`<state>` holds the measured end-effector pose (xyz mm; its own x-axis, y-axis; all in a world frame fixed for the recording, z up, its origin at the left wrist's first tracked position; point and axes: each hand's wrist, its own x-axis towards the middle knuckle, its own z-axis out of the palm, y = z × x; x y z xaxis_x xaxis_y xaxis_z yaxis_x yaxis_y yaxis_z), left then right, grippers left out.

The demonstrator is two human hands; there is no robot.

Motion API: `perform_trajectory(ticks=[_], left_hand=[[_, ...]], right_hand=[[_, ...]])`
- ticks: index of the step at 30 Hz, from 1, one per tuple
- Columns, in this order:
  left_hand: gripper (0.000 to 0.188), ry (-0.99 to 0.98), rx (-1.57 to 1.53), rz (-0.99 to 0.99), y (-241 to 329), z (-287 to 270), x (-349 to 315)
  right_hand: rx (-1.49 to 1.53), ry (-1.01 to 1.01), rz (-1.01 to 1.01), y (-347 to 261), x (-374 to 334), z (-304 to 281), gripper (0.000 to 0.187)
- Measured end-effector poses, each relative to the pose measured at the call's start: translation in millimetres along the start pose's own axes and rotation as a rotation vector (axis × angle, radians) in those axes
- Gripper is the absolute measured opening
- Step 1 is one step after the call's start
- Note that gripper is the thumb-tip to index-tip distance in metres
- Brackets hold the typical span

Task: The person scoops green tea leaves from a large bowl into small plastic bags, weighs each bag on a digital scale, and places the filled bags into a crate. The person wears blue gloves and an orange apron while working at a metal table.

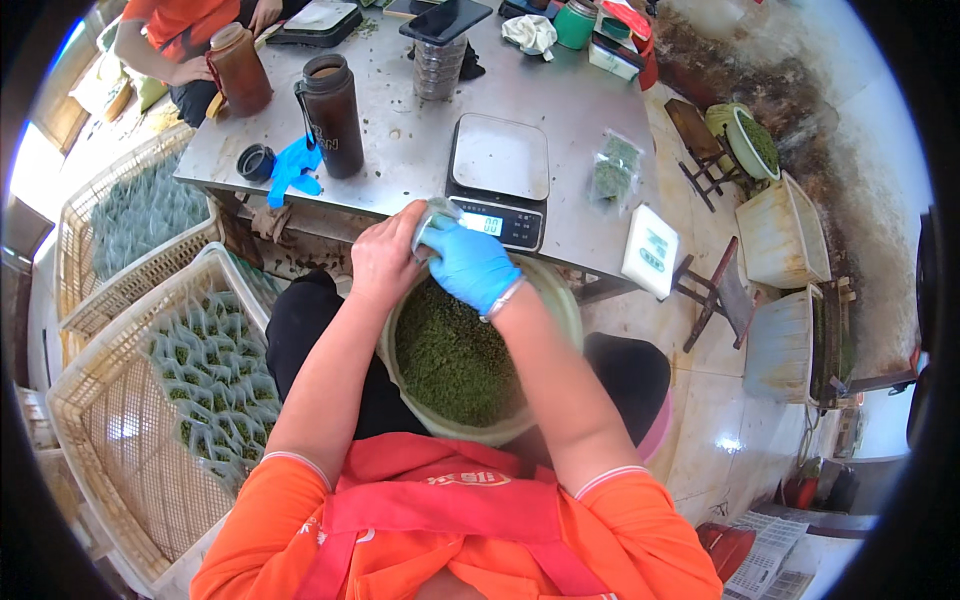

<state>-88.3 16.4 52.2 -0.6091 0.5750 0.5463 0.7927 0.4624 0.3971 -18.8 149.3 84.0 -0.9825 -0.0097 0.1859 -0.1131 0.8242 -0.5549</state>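
Over the table's near edge, my bare left hand (386, 252) is closed on a small clear plastic bag (438, 214). My right hand (472, 266), in a blue glove, has its fingers curled against the same bag; the fingertips are partly hidden. Some green stuff shows through the plastic. Directly below, between my knees, a pale tub (568, 305) holds a heap of loose green bits (450, 355), like small leaves or buds. Just beyond my hands sits a digital scale (500, 158) with a bare plate and a lit display.
Left, a pale plastic crate (110, 425) holds rows of filled bags (215, 375); another crate (140, 255) stands behind. On the metal table (400, 150) are a dark bottle (332, 120), a blue glove (296, 168) and a filled bag (615, 170). A person (180, 40) sits far left.
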Motion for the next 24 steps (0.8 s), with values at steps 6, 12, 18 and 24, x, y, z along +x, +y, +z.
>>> perform_trajectory(ticks=[6,12,18,24], left_hand=[[0.067,-0.054,-0.161,-0.529,-3,0,1],[0.072,-0.115,-0.165,-0.613,-2,-18,5],[0.066,-0.172,-0.121,-0.633,-8,-17,3],[0.033,0.075,-0.119,-0.485,-23,-3,-20]], right_hand=[[0.797,0.361,0.23,29,-42,-85,0.036],[-0.734,0.572,0.265,215,-51,-104,0.039],[0.458,0.822,0.447,257,-30,-119,0.029],[-0.127,0.675,-0.032,115,8,-74,0.032]])
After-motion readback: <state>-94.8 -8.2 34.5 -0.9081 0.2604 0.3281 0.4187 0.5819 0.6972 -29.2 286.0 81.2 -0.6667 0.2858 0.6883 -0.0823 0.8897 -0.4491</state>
